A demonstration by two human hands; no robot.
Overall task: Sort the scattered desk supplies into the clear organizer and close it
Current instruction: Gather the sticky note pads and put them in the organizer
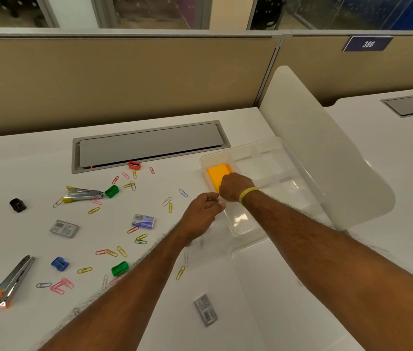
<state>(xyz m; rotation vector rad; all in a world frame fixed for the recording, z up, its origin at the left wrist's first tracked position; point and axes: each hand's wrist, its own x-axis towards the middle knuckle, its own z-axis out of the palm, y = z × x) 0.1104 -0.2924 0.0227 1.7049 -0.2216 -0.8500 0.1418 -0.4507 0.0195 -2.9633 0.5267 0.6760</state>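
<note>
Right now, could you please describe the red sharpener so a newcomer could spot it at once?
Find the long grey cable hatch set into the white desk. Against its near edge, about midway along, sits the small red sharpener, just beyond a scatter of paper clips. It is the only red block; the nearest sharpener is green.

Bare hairy forearms; thin yellow wristband on the right

Two staplers, five sharpeners, four staple boxes, perhaps thirty paper clips.
</note>
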